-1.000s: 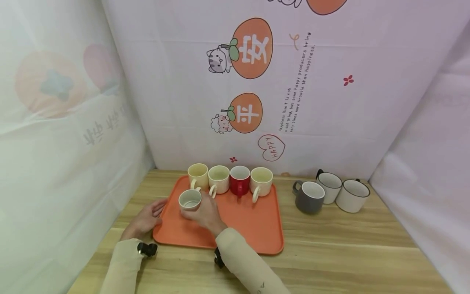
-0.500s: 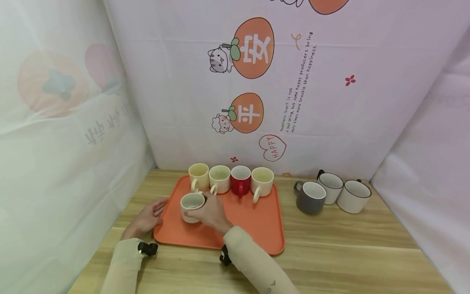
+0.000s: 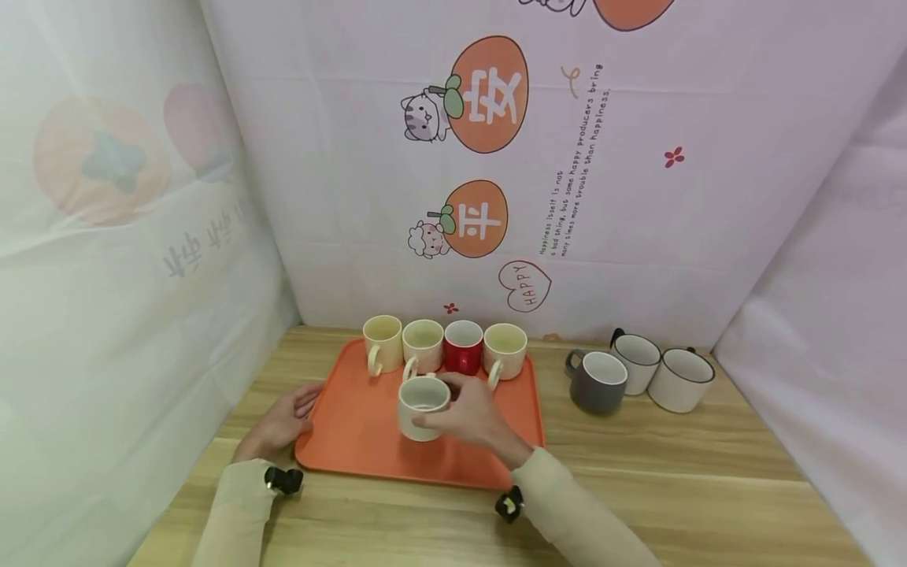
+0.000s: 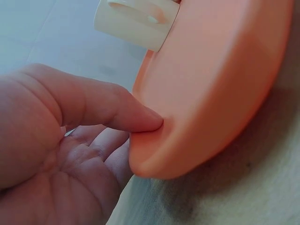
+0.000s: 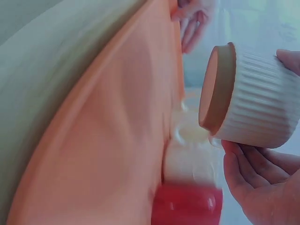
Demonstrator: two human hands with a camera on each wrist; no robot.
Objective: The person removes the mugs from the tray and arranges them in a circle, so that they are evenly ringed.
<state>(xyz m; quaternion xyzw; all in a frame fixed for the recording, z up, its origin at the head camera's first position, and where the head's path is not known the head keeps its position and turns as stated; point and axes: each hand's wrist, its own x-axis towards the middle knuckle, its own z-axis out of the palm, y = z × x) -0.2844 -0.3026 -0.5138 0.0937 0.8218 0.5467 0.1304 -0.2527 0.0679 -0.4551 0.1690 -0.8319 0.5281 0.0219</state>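
My right hand (image 3: 469, 411) holds a white ribbed mug (image 3: 420, 416) by its sides, thumb on one side and fingers on the other. In the right wrist view the mug (image 5: 258, 96) is raised off the orange tray (image 5: 108, 122), and its unglazed base shows. My left hand (image 3: 283, 421) grips the left edge of the tray (image 3: 354, 445); in the left wrist view its thumb (image 4: 140, 117) presses inside the corner, with the other fingers outside the rim. Along the tray's back stand a yellow mug (image 3: 383, 346), a cream mug (image 3: 423, 346), a red mug (image 3: 463, 350) and another cream mug (image 3: 505, 353).
On the wooden table (image 3: 673, 488), right of the tray, stand a dark grey mug (image 3: 598, 386) and two white mugs with black rims, one mug (image 3: 635, 364) behind it and the other mug (image 3: 680, 382) farther right. Printed white cloth (image 3: 623, 220) encloses the back and sides.
My right hand has carried the white ribbed mug rightward from the tray's left part to its middle. My left hand has stayed at the tray's edge.
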